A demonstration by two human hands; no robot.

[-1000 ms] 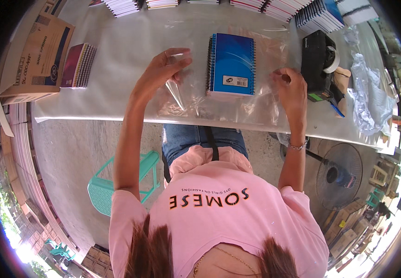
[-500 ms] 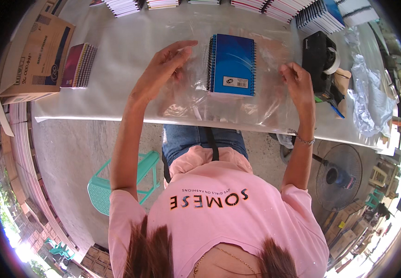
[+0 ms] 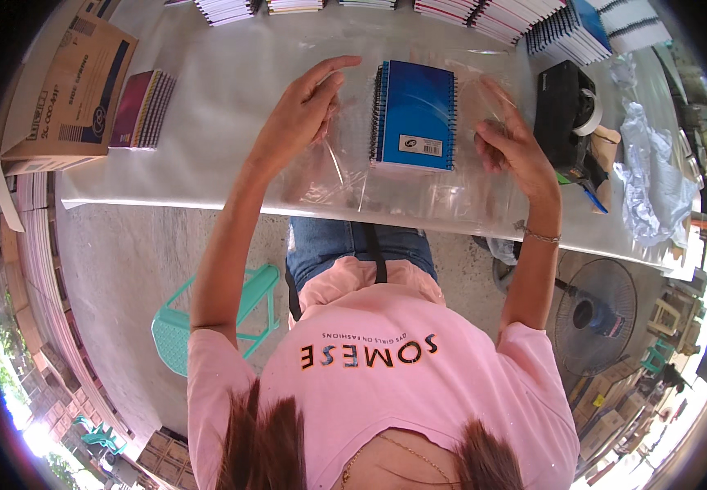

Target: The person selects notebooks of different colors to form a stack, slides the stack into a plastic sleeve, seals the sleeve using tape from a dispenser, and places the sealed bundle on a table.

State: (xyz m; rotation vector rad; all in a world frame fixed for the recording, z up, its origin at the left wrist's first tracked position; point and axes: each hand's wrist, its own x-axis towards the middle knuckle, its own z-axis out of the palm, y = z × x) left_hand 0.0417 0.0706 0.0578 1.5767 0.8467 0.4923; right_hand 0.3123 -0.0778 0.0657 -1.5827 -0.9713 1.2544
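Note:
A blue spiral notebook lies in front of me with more pages or another notebook under it, and wire coils show on both sides. Beneath it spreads a clear plastic sheet, wrinkled and shiny. Left of the notebook, my left hand is over the sheet, index finger stretched out toward the far side and the other fingers bent. My right hand is on the other side, its index finger pointing away and its thumb apart. Neither hand touches the notebook. Whether the bent fingers touch the plastic is hard to make out.
A maroon spiral notebook stack stands by a cardboard box at left. On the right are a black tape dispenser and crumpled plastic. Notebook stacks line the far edge. A green stool and fan stand below.
My right hand has unfolded its index finger toward the far side of the sheet. My left hand has shifted slightly right and the view has moved a little.

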